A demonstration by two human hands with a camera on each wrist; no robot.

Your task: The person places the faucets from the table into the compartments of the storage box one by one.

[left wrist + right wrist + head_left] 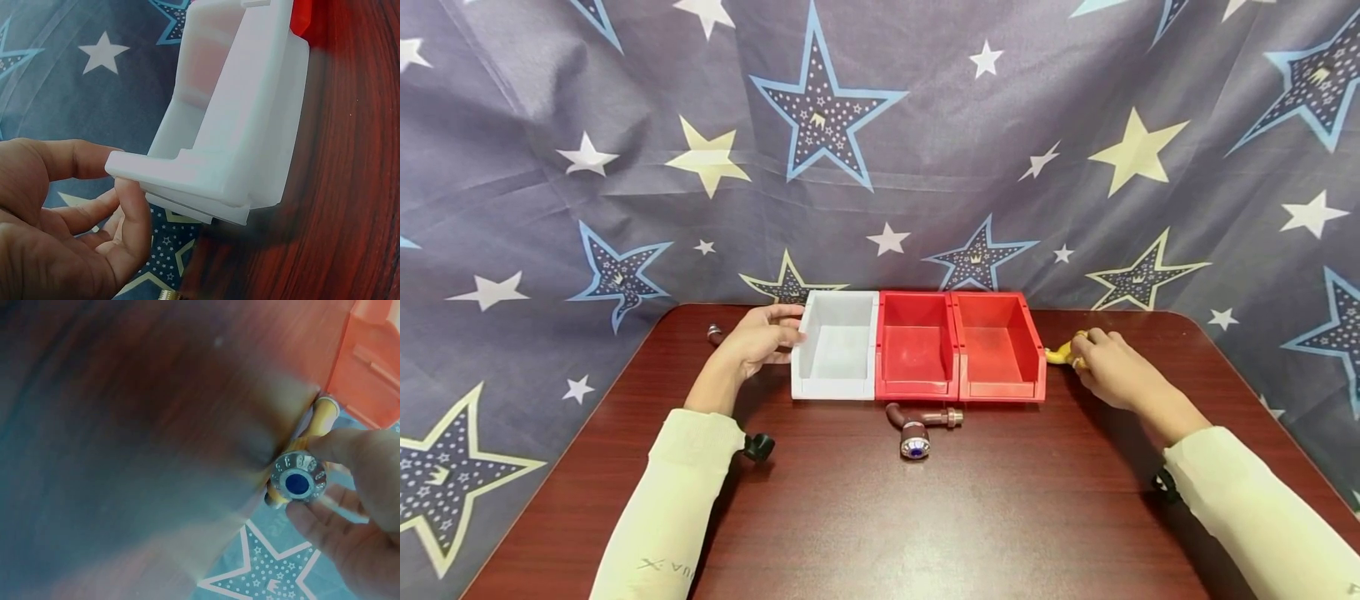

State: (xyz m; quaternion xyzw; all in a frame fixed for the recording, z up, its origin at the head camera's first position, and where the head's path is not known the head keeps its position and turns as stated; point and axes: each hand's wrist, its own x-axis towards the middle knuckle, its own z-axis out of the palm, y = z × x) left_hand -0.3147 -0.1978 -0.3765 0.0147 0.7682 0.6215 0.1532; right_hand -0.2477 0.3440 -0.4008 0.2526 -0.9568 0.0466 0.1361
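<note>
My left hand (762, 340) pinches the left rim of a white storage bin (837, 388), thumb and finger on either side of its lip in the left wrist view. Joined to that bin's right are a red bin (917, 389) and an orange-red bin (1002, 389). Beside the right end of the row, my right hand (1111, 367) grips a yellow faucet (1060, 356). Its round silver knob with a blue centre (297, 483) faces the right wrist camera; part of its body is hidden by the fingers.
A brown faucet (916, 425) with a silver knob lies in front of the red bin. Behind my left hand, another brown piece with a silver end (715, 335) is partly covered. A star-patterned cloth (880, 150) hangs behind the dark red wooden table (887, 533).
</note>
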